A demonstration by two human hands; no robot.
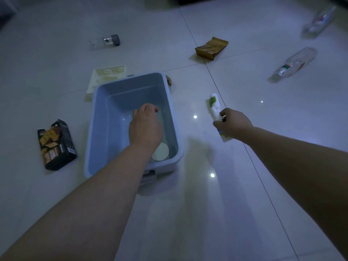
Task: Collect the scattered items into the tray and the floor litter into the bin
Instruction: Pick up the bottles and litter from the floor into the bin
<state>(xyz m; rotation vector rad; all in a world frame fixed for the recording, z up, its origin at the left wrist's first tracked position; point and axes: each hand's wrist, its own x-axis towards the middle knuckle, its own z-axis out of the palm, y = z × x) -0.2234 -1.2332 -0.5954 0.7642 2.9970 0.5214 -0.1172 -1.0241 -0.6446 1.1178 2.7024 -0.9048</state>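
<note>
The floor [188, 213] is large glossy pale tiles, with dark grout lines running away to the upper left and small bright light spots mirrored in the glaze. The room is dim and bluish.

A tray [90, 147], a deep rectangular tub of smooth light-blue plastic with rounded corners and a thick rim, sits on the tiles left of centre. A flat round white disc [161, 152] lies on its bottom in the near right corner. The left hand [146, 127] reaches down inside the tray just beyond the disc. Its fingers bend downward, and their tips are hidden, so I cannot tell whether they hold anything.

Right of the tray and apart from it, the right hand [233, 125] is curled round a white tube [214, 106] with a green mark, soft and crinkled, possibly toothpaste. The tube sticks out both sides of the fist, above the tiles.

Scattered items lie on the floor:
- A black cardboard box [56, 146] printed with biscuits, left of the tray.
- A cream box [107, 76] touching the tray's far rim.
- A clear jar [105, 42] with a grey cap, on its side further back.
- A creased brown foil pouch [211, 48], far centre.
- Two clear plastic bottles [295, 64] [320, 21] on their sides, far right.
</note>
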